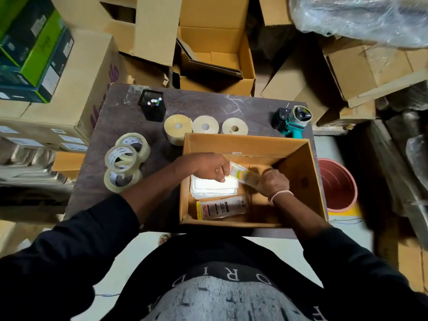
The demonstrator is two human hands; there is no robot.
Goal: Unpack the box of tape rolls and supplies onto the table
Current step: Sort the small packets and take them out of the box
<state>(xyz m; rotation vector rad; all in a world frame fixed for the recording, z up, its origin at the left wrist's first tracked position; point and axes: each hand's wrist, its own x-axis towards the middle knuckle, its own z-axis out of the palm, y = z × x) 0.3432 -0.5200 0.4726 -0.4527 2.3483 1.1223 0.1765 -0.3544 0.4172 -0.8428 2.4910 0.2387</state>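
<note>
An open cardboard box (298, 172) stands on the dark table (129, 117). Both my hands are inside it. My left hand (208, 166) and my right hand (273, 183) together hold a clear plastic packet (243, 174) with a yellow label, one hand at each end. Beneath it lies a stack of white sheets in plastic (213, 187). A flat packet with a yellow edge (222, 208) lies along the box's near wall. On the table to the left sit three clear tape rolls (124, 162). Three cream label rolls (205, 126) stand behind the box.
A black pen holder (152, 105) stands at the table's back left. A teal tape dispenser (293, 120) sits at the back right. A red bucket (338, 184) is on the floor to the right. Cardboard cartons (215, 54) surround the table.
</note>
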